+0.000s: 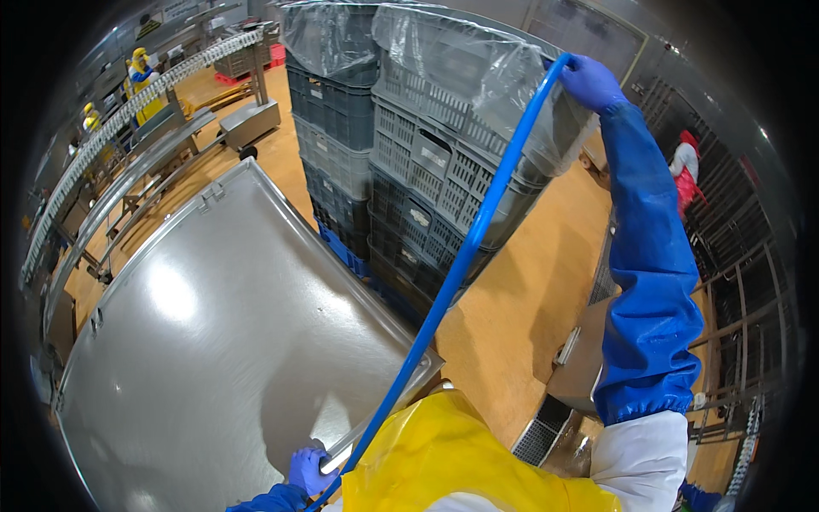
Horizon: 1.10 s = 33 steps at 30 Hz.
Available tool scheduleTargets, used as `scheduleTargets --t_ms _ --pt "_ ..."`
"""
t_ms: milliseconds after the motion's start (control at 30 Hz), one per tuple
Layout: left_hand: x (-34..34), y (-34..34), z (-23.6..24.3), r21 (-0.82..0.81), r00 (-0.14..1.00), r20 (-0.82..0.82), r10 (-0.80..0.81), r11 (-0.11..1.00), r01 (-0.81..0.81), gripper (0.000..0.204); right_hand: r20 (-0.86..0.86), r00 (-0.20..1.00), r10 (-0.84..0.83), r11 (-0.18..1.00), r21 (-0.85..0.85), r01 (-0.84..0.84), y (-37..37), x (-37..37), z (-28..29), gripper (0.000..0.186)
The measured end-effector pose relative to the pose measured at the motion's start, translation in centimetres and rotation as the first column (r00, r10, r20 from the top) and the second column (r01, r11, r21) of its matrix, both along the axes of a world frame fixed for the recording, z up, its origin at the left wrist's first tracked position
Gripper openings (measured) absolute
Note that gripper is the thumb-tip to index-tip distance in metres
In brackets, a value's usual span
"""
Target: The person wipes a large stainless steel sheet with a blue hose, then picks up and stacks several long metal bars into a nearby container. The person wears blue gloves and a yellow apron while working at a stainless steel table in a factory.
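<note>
My right hand (591,82), in a purple glove, reaches out to the far right and is closed on the upper end of a long blue tube (479,224), a hose or a pole. The tube runs down past my yellow apron to the lower edge. My left hand (311,469), also purple-gloved, is low beside the tube, its fingers closed round a pale metal rod (339,452). Beyond the tube stand tall stacks of grey plastic crates (418,158), the top ones lined with clear plastic film (461,51). Partly hidden is the lower end of the tube.
A large shiny steel table (196,316) fills the left. A roller conveyor (128,111) curves along the far left, with people in yellow (141,81) beyond. A person in red and white (685,166) is far right. A floor drain grate (543,429) lies right of my apron.
</note>
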State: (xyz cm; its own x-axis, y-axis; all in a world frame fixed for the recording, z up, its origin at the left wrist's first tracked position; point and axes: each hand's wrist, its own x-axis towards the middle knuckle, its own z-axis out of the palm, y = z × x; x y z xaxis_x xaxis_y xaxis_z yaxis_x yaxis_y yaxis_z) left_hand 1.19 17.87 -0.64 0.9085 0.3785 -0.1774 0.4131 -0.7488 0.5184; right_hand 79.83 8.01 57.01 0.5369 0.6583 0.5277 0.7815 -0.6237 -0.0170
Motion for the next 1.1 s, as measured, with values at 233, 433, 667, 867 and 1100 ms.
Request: scheduleTargets --t_ms 233,433,667,867,1100 --pt "2.5 -1.2 2.5 0.000 0.998 0.027 0.059 0.998 -0.059 0.044 0.013 1.000 -0.011 1.000 -0.018 0.011 -0.1 0.4 -0.2 0.047" --pt "1.7 -0.8 0.8 0.021 0.999 -0.011 0.038 0.999 -0.037 0.046 0.016 1.000 0.009 1.000 -0.021 -0.008 -0.3 0.9 -0.2 0.044" --pt "1.6 -0.2 0.0 -0.068 0.986 -0.164 0.011 0.997 -0.022 0.048 0.020 0.999 -0.042 0.999 -0.024 0.042 -0.3 0.4 -0.1 0.036" --pt "1.4 -0.5 0.0 -0.017 0.995 -0.094 0.022 1.000 -0.024 0.046 0.029 0.999 -0.026 0.999 -0.045 0.027 -0.3 0.1 0.0 0.038" --pt "1.8 -0.9 0.5 0.006 0.997 -0.050 0.057 0.998 -0.056 0.044 0.048 0.999 -0.018 0.999 -0.041 0.020 -0.3 0.1 0.0 0.040"
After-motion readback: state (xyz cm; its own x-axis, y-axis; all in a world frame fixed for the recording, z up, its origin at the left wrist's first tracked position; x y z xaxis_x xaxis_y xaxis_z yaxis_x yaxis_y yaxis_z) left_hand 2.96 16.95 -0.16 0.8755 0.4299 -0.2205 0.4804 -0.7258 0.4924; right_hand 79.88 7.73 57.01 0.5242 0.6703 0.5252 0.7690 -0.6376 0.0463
